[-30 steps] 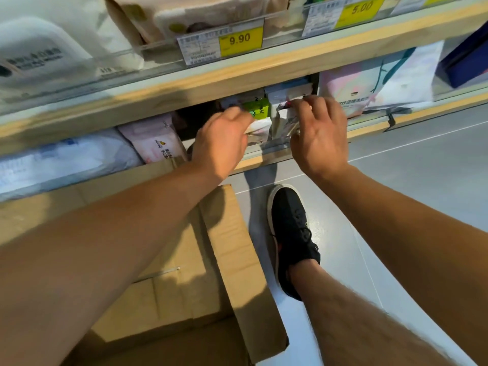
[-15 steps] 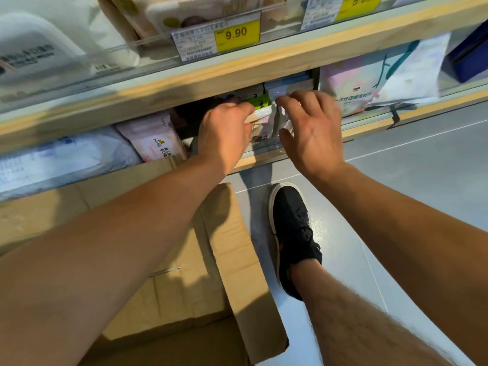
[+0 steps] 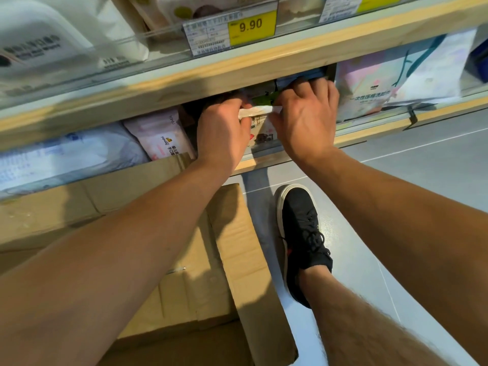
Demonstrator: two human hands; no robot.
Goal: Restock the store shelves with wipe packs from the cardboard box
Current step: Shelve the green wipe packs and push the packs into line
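Placement step in hand. Left hand (image 3: 221, 130) and right hand (image 3: 303, 120) pinch a wipe pack (image 3: 257, 120) by its top seam, under the 9.90 tag (image 3: 232, 29). Next: seat it, release.

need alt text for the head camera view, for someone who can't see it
Seen from above, a person's left hand and right hand grip the ends of a white wipe pack, fitting it into a low store shelf among other packs. An open cardboard box sits on the floor below, beside a black shoe.
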